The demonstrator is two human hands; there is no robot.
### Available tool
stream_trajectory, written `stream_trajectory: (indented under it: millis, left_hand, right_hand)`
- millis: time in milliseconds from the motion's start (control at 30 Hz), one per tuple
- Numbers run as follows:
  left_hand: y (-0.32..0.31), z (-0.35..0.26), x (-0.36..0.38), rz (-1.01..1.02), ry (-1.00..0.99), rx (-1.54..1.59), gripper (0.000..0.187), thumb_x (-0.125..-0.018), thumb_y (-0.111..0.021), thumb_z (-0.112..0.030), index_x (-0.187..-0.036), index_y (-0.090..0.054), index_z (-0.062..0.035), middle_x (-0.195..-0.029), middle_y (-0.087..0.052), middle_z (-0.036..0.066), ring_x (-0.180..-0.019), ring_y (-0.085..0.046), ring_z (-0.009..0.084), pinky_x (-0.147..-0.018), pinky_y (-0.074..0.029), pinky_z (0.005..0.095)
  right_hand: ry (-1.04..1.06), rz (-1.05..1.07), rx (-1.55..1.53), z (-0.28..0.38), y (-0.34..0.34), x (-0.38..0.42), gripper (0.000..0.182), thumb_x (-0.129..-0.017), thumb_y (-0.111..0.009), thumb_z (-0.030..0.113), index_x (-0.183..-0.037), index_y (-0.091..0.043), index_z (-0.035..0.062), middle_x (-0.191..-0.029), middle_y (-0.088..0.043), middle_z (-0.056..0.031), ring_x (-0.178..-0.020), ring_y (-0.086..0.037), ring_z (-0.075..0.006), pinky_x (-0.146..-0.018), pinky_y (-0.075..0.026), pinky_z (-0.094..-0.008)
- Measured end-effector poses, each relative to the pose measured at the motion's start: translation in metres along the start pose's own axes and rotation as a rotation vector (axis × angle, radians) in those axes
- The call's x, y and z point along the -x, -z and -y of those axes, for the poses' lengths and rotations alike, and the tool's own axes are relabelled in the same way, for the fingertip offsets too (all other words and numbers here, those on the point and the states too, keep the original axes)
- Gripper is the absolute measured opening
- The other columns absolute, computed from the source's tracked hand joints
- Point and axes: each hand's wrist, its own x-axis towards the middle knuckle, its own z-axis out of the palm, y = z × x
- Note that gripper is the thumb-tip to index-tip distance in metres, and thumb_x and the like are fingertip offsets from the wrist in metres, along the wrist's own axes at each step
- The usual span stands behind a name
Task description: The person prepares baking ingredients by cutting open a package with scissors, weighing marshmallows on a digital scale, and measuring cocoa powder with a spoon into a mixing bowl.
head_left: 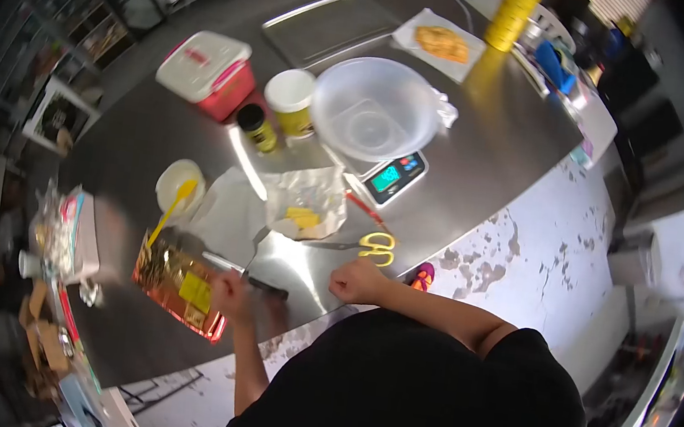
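Observation:
My left hand [230,293] is closed, slightly blurred, between a shiny orange-gold packet [174,283] with a yellow label and a knife with a black handle [268,288]. At the table's front edge my right hand [355,282] makes a fist, just below yellow-handled scissors [377,249]. I see nothing in either hand. Crumpled paper [331,200] holds yellow pieces [303,217]. A yellow spatula [171,211] leans in a white bowl [181,168]. Farther back, a large translucent bowl [375,109] sits on a lit scale [395,177].
On the metal table [483,162] stand a red tub with a white lid [206,71], a white-lidded jar [290,100], a dark-lidded jar [257,126], a metal tray [329,26], flat golden food on paper [442,44] and a yellow cylinder [512,15].

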Motion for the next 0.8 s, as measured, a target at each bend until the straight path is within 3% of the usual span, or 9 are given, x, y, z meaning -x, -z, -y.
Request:
stream_trajectory:
  millis: [133, 233, 267, 367, 400, 467, 567, 633, 800]
  left_hand:
    - [-0.073, -0.093, 0.043, 0.509, -0.212, 0.103, 0.020, -0.081, -0.051, -0.012, -0.064, -0.053, -0.0028, -0.051, -0.048, 0.011, -0.041, -0.044, 0.0245, -0.041, -0.034, 0.0331]
    - [-0.138, -0.168, 0.082, 0.789, -0.210, 0.285, 0.011, -0.083, -0.046, -0.009, -0.087, -0.054, -0.0031, -0.060, -0.054, 0.010, -0.051, -0.053, 0.0222, -0.049, -0.042, 0.0301]
    - [-0.159, -0.189, 0.098, 0.821, -0.234, 0.316, 0.011, -0.083, -0.046, -0.008, -0.090, -0.053, -0.0024, -0.062, -0.054, 0.011, -0.053, -0.053, 0.0214, -0.050, -0.043, 0.0291]
    - [-0.231, -0.252, 0.138, 0.897, -0.406, 0.417, 0.019, -0.080, -0.049, -0.003, -0.099, -0.051, -0.0007, -0.079, -0.055, 0.014, -0.062, -0.055, 0.0203, -0.055, -0.045, 0.0275]
    - [-0.251, -0.275, 0.152, 0.924, -0.437, 0.413, 0.022, -0.079, -0.051, -0.003, -0.101, -0.050, -0.0008, -0.090, -0.053, 0.015, -0.067, -0.055, 0.0204, -0.057, -0.045, 0.0271]
    - [-0.281, -0.313, 0.178, 1.060, -0.432, 0.415, 0.035, -0.076, -0.054, -0.004, -0.109, -0.047, -0.0007, -0.115, -0.042, 0.019, -0.090, -0.051, 0.0252, -0.071, -0.046, 0.0311]
    - [-0.325, -0.378, 0.204, 1.088, -0.741, 0.358, 0.042, -0.076, -0.056, -0.008, -0.115, -0.043, 0.0002, -0.120, -0.038, 0.021, -0.105, -0.044, 0.0323, -0.086, -0.039, 0.0378]
    - [-0.350, -0.411, 0.220, 1.208, -0.697, 0.398, 0.049, -0.075, -0.057, -0.011, -0.119, -0.040, 0.0011, -0.126, -0.031, 0.022, -0.115, -0.034, 0.0367, -0.095, -0.030, 0.0427]
    - [-0.447, -0.469, 0.259, 1.378, -0.852, 0.364, 0.055, -0.075, -0.058, -0.014, -0.123, -0.037, 0.0001, -0.132, -0.023, 0.024, -0.122, -0.025, 0.0394, -0.098, -0.026, 0.0435]
  right_hand:
    - [0.000, -0.388, 0.088, -0.037, 0.047, 0.044, 0.015, -0.058, -0.056, 0.007, -0.051, -0.043, 0.0084, -0.050, -0.045, -0.0063, -0.045, -0.048, -0.0269, -0.042, -0.038, -0.0355]
    - [-0.202, -0.587, 0.013, -0.063, 0.108, 0.095, 0.013, -0.058, -0.055, 0.003, -0.055, -0.043, 0.0055, -0.055, -0.046, -0.0078, -0.049, -0.048, -0.0282, -0.045, -0.040, -0.0381]
    - [-0.238, -0.664, 0.040, -0.074, 0.128, 0.115, 0.013, -0.060, -0.056, 0.000, -0.059, -0.045, 0.0052, -0.058, -0.047, -0.0082, -0.052, -0.050, -0.0276, -0.046, -0.041, -0.0354]
    - [-0.259, -0.747, 0.142, -0.110, 0.193, 0.183, 0.022, -0.064, -0.062, 0.006, -0.086, -0.058, 0.0081, -0.095, -0.052, -0.0108, -0.087, -0.051, -0.0297, -0.074, -0.043, -0.0370]
    - [-0.356, -0.687, 0.088, -0.127, 0.209, 0.212, 0.039, -0.067, -0.063, 0.016, -0.105, -0.056, 0.0122, -0.117, -0.043, -0.0147, -0.106, -0.041, -0.0365, -0.088, -0.035, -0.0468]
    - [-0.464, -0.712, 0.221, -0.141, 0.248, 0.252, 0.043, -0.069, -0.063, 0.020, -0.110, -0.054, 0.0128, -0.123, -0.037, -0.0173, -0.113, -0.035, -0.0390, -0.092, -0.030, -0.0500]
    - [-0.638, -0.718, 0.351, -0.149, 0.313, 0.306, 0.051, -0.073, -0.060, 0.030, -0.120, -0.048, 0.0146, -0.134, -0.022, -0.0209, -0.123, -0.018, -0.0430, -0.096, -0.018, -0.0558]
    - [-0.701, -0.733, 0.350, -0.155, 0.343, 0.330, 0.055, -0.075, -0.057, 0.035, -0.124, -0.044, 0.0158, -0.138, -0.013, -0.0218, -0.127, -0.008, -0.0444, -0.098, -0.011, -0.0585]
    - [-0.735, -0.885, 0.407, -0.199, 0.395, 0.367, 0.055, -0.079, -0.050, 0.044, -0.128, -0.040, 0.0207, -0.139, -0.004, -0.0254, -0.126, -0.001, -0.0471, -0.098, -0.006, -0.0590]
